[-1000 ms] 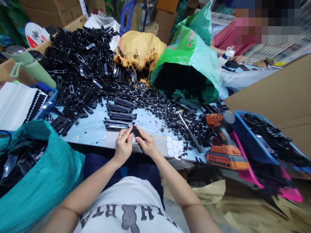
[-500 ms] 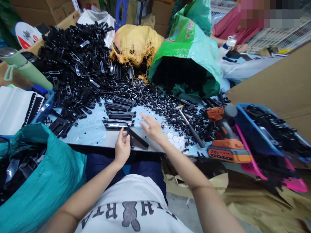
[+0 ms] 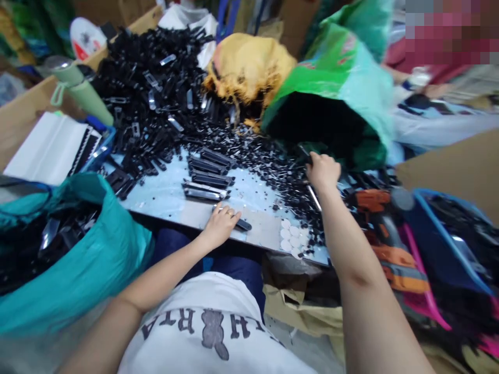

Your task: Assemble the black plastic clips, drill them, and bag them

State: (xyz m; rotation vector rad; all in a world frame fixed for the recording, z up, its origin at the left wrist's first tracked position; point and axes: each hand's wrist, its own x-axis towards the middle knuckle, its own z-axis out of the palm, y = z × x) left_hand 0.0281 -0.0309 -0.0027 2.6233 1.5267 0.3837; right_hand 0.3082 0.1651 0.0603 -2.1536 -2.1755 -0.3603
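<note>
My left hand (image 3: 222, 224) rests on a black bar (image 3: 244, 224) near the table's front edge, its fingers bent over the part. My right hand (image 3: 324, 169) is over the dark small parts by the mouth of the green bag (image 3: 331, 67); its fingers are bent round a dark piece (image 3: 304, 151), too blurred to name. Below that hand the hammer (image 3: 314, 197) is partly covered by the forearm. Several assembled black parts (image 3: 206, 191) lie in a column behind my left hand. White round discs (image 3: 290, 234) lie to its right.
A large heap of black parts (image 3: 152, 78) fills the back left. An orange cordless drill (image 3: 390, 234) and a blue basket (image 3: 424, 193) stand at the right. A teal bag (image 3: 117, 228) is at the front left. A person's sleeve (image 3: 436, 47) shows at the back right.
My right hand has moved away from the left, up and to the right, to the small parts by the green bag. My left hand now lies over the black bar. The view has shifted.
</note>
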